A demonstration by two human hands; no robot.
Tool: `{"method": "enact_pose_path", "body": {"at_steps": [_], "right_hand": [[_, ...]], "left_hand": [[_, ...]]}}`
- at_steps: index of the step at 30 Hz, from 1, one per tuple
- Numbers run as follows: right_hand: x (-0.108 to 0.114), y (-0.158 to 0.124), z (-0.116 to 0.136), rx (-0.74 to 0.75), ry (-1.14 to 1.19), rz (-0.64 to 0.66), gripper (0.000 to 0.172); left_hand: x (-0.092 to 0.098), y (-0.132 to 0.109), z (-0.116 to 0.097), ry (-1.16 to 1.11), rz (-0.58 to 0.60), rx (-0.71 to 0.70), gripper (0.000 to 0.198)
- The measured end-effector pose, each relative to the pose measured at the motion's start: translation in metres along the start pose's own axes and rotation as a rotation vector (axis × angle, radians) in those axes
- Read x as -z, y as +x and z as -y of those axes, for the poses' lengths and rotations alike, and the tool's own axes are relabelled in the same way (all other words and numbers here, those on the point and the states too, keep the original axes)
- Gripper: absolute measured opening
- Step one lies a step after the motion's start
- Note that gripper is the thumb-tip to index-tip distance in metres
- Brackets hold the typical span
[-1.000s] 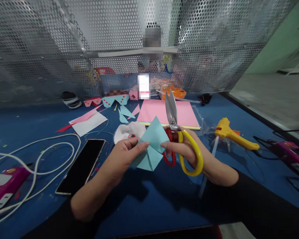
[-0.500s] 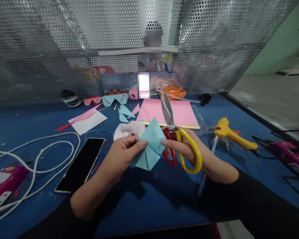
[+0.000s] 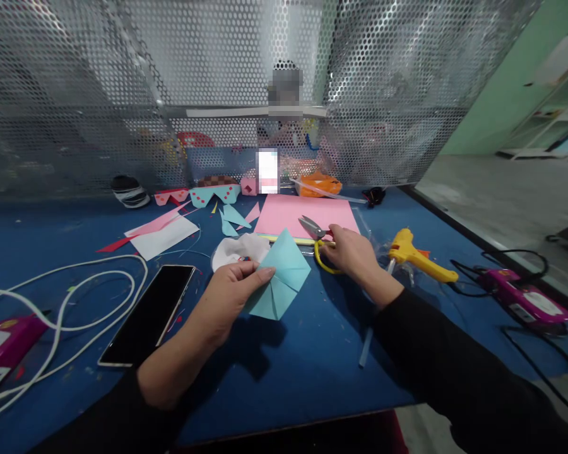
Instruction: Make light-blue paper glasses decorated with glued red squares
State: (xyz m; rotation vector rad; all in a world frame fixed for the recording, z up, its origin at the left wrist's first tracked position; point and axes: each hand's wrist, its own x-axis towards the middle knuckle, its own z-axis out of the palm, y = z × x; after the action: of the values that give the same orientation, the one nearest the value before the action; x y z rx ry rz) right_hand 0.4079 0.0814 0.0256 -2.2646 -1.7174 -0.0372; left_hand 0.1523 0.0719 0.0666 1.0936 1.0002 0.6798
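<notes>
My left hand [image 3: 234, 293] pinches a folded light-blue piece of paper [image 3: 284, 274] between thumb and fingers, holding it above the table. Creases run across the paper, and one corner points away from me. Farther to the right, my right hand [image 3: 350, 252] is closed on the scissors [image 3: 314, 228], low over the front edge of the pink paper [image 3: 307, 213]. The blades point to the left and a yellow handle loop shows under the fingers. The other loop is mostly hidden by the hand. Behind the blue paper lies a crumpled white item [image 3: 239, 247].
A yellow glue gun [image 3: 414, 255] lies right, near a magenta power strip [image 3: 525, 299]. On the left are a phone [image 3: 149, 315], a white cable [image 3: 59, 321] and white paper [image 3: 163, 236]. Decorated blue paper [image 3: 215, 194] stands at the back before a perforated metal screen [image 3: 218, 57].
My right hand has let go of the blue paper and moved the scissors away and down toward the table, turning the blades left. My left hand still holds the paper.
</notes>
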Motion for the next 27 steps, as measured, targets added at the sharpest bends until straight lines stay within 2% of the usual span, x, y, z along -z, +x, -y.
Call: {"method": "enact_pose_path", "body": {"at_steps": [5,10,13,15,18,22,24,25,27], "right_hand": [[0.000,-0.001,0.002,0.068,-0.109,-0.010,0.024],[0.026,-0.015,0.003,0.183,-0.087,-0.093,0.023],[0.042,-0.043,0.004,0.259,-0.009,-0.132,0.027],[0.044,-0.071,0.005,0.354,0.123,-0.140,0.029],[0.038,-0.115,0.007,0.534,0.444,-0.124,0.025],[0.022,-0.154,0.010,0.531,0.481,-0.080,0.022],[0.016,-0.162,0.010,0.513,0.453,-0.078,0.022],[0.014,-0.164,0.011,0.516,0.434,-0.080,0.022],[0.012,-0.165,0.013,0.551,0.378,-0.093,0.023]], "left_hand": [[-0.003,0.001,0.005,0.065,0.027,0.004,0.025],[-0.010,-0.002,0.017,0.192,0.027,-0.025,0.028],[-0.010,-0.011,0.029,0.317,-0.010,-0.046,0.034],[-0.007,-0.020,0.037,0.418,-0.050,-0.067,0.037],[-0.002,-0.037,0.048,0.609,-0.137,-0.134,0.035],[0.003,-0.057,0.057,0.875,-0.249,-0.194,0.029],[0.005,-0.063,0.059,1.091,-0.342,-0.337,0.040],[0.006,-0.066,0.060,1.206,-0.376,-0.463,0.040],[0.009,-0.068,0.060,1.362,-0.338,-0.755,0.033]]}}
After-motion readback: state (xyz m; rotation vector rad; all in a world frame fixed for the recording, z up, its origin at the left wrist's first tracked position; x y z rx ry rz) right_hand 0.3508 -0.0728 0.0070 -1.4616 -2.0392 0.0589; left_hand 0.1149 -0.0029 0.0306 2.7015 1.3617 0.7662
